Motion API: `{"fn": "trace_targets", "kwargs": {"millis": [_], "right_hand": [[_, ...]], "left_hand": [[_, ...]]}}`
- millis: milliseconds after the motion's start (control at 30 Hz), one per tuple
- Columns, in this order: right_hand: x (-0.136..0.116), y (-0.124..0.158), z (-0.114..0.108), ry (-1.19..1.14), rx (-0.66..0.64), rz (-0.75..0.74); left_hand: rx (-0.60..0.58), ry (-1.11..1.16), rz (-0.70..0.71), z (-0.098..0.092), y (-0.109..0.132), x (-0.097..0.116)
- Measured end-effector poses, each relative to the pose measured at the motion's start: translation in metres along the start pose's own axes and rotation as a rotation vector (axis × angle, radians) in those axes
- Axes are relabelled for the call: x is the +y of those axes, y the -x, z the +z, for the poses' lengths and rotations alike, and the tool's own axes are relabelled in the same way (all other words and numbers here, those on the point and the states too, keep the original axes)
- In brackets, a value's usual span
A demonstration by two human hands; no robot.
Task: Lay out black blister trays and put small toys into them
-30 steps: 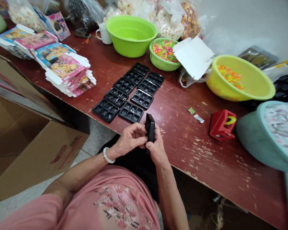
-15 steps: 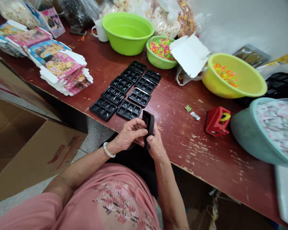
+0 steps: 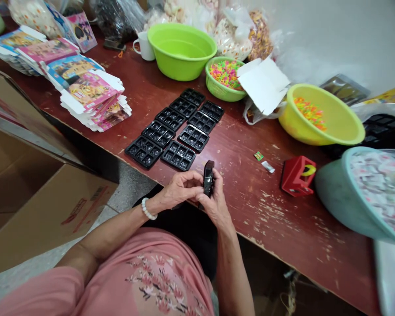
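Observation:
Both hands hold black plastic trays (image 3: 208, 177) on edge, just above the table's front edge; I cannot tell whether it is one tray or a few nested. My left hand (image 3: 181, 188), with a pale bead bracelet at the wrist, pinches the left side with thumb and fingers. On the other side, my right hand (image 3: 215, 199) wraps its fingers and thumb round the trays. Beyond them, several black compartment trays (image 3: 178, 155) lie flat in two slanting rows on the table. Their compartments look shiny, with a textured bottom.
Flattened printed boxes (image 3: 85, 90) are stacked at left. Along the back stand a green basin (image 3: 181, 66), a small basket (image 3: 217, 87) of colourful pieces and a yellow basin (image 3: 292, 131). At right are a red tape dispenser (image 3: 294, 175) and a blue tub (image 3: 332, 193). An open carton (image 3: 62, 202) stands lower left.
The held trays have turned, so that their shiny side shows more, and moved slightly right. My right fingers have come up round their far side. The whole view has shifted a little.

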State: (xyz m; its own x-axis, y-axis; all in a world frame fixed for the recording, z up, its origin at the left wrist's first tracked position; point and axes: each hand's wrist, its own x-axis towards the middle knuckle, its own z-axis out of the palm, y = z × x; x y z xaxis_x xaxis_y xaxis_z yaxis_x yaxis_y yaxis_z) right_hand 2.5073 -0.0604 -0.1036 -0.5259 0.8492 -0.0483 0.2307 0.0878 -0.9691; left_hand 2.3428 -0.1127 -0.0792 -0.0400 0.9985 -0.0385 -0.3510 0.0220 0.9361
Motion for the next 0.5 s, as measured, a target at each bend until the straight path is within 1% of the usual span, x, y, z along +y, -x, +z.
{"fn": "trace_targets", "kwargs": {"millis": [100,167,200,300,367,433,500], "right_hand": [[-0.002,0.002,-0.005,0.033,0.013,0.019],[-0.002,0.004,-0.006,-0.012,0.066,0.029],[-0.001,0.005,-0.008,-0.063,0.115,0.036],[0.004,0.007,-0.018,-0.293,0.26,0.089],[0.009,0.006,-0.026,-0.407,0.319,0.109],[0.013,0.005,-0.031,-0.415,0.323,0.096],[0.017,0.003,-0.033,-0.352,0.316,0.07]], "left_hand": [[-0.03,-0.104,-0.021,-0.001,0.0,0.0],[-0.028,-0.094,-0.038,-0.001,0.003,-0.002],[-0.016,-0.058,-0.053,-0.002,0.005,-0.004],[0.057,0.038,-0.085,-0.009,0.015,-0.012],[0.103,0.066,-0.109,-0.018,0.025,-0.019],[0.134,0.117,-0.163,-0.027,0.036,-0.025],[0.173,0.175,-0.213,-0.034,0.046,-0.029]]}}
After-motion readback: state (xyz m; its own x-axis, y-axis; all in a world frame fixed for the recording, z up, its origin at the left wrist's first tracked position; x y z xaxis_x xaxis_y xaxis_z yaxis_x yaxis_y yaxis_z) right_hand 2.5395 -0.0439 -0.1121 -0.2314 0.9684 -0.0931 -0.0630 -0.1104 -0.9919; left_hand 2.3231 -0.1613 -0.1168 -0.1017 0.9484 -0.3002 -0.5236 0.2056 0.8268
